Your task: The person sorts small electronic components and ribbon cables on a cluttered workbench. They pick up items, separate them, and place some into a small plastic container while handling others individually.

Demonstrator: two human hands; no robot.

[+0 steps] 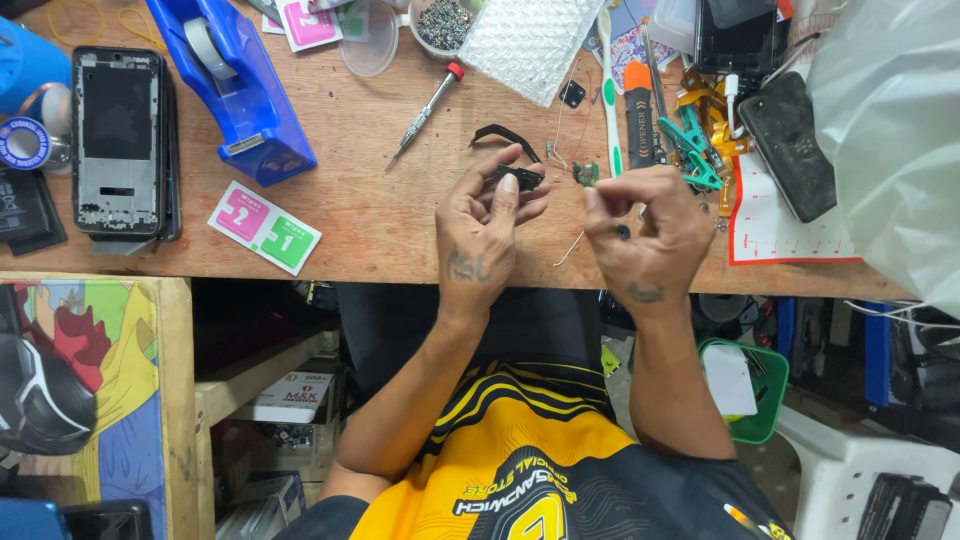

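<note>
Fingers [512, 190] of the left hand [478, 235] pinch a small black part [522, 178] just above the near edge of the desk [400, 160]. They are closed tight on it. The right hand [650, 225] is curled beside it, with its fingers [592, 200] pressed together as if they hold something tiny, but what it is cannot be made out. A thin wire [570, 248] hangs down near that hand.

It looks like the step is fitting or picking at the little part. The next move probably needs a very steady, gentle touch, since the piece is so small.

A bit farther off lie a black strap [505, 137], a small green board [585, 173] and a red-topped screwdriver [428, 113]. To the left sit a phone frame [117, 140] and a blue tape holder [235, 85].

At the far edge stands a round cup [444, 25] full of tiny dark bits, maybe screws. Next to it lies a clear lid [368, 40] with nothing in it.
</note>
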